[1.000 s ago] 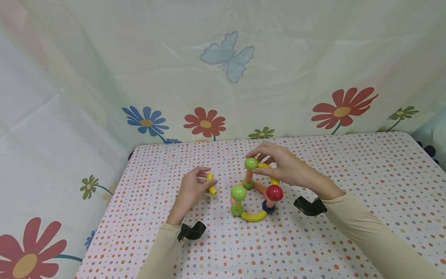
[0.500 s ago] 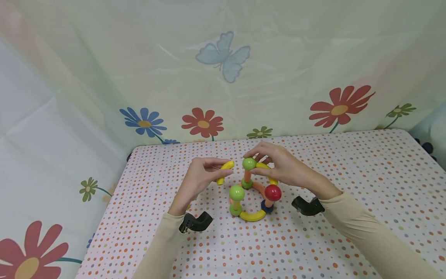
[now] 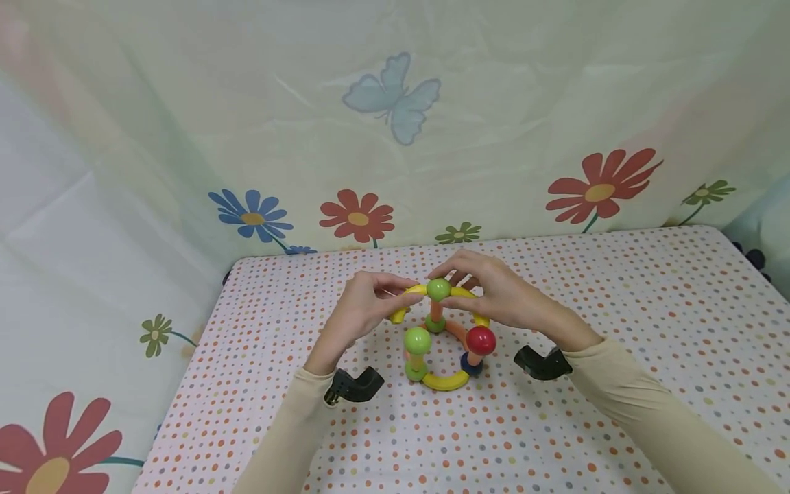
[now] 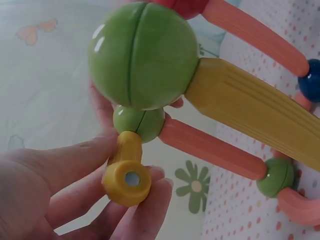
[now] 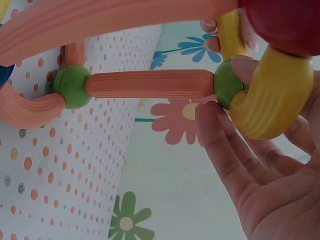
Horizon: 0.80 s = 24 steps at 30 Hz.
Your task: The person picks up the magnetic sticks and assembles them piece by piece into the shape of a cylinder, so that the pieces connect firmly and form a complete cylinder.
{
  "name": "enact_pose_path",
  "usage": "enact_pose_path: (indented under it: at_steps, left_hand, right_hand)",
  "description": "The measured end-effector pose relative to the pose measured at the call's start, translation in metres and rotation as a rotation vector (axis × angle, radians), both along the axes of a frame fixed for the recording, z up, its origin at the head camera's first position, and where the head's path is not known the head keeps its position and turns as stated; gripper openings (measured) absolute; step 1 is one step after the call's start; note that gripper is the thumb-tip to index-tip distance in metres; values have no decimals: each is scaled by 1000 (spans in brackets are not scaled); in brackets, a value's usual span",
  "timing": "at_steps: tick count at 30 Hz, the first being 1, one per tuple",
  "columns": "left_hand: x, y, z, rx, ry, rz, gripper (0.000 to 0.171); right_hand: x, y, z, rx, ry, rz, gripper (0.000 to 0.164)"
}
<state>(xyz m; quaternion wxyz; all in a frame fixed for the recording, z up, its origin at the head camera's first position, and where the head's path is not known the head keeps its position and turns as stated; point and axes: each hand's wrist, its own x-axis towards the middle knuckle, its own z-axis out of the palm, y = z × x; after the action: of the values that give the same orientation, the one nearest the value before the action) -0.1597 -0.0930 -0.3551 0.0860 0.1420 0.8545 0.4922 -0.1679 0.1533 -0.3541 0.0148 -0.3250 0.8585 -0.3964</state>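
Note:
A small frame of magnetic-looking rods and balls stands on the table. My left hand (image 3: 364, 305) pinches a curved yellow rod (image 4: 127, 195) between thumb and fingers, one end of it right at the back upper green ball (image 3: 439, 288). That ball tops an orange post (image 5: 150, 84), and the fingertips and thumb of my right hand (image 3: 503, 291) grip it from the right. Another yellow curved rod (image 5: 275, 100) runs from this ball to the red ball (image 3: 481, 340). At the front left, a green ball (image 3: 417, 340) sits on a yellow post (image 4: 255, 107).
The frame's base has a dark blue ball (image 3: 472, 365), a front yellow curve (image 3: 446, 381) and orange curves (image 3: 455, 331). A dotted cloth (image 3: 617, 384) covers the table. Behind it hangs a curtain (image 3: 506, 137) printed with flowers and a butterfly.
My left hand has lifted the yellow rod and carried it right and away from me, turning it until its end meets the back green ball. The right hand keeps its grip there.

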Motion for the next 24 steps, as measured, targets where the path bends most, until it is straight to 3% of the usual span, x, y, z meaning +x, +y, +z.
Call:
enact_pose_path:
  at_steps: [5, 9, 12, 16, 19, 24]
  left_hand:
    - [-2, -4, 2, 87, -143, -2, 27]
    - [-4, -6, 2, 127, -207, -15, 28]
    - [-5, -7, 2, 148, -226, -27, 28]
    - [-6, -8, 1, 158, -245, -28, 29]
    - [-7, -8, 1, 156, -260, -25, 29]
    - [-8, -8, 1, 157, -269, -17, 28]
  right_hand:
    - [0, 1, 2, 6, -3, 1, 38]
    - [5, 3, 15, 18, 57, -9, 40]
    - [16, -1, 31, 12, 117, 17, 36]
    - [37, -13, 43, 96, 157, 144, 25]
    - [51, -23, 43, 207, 197, 225, 21]
    - [56, -37, 36, 290, 264, 244, 24]
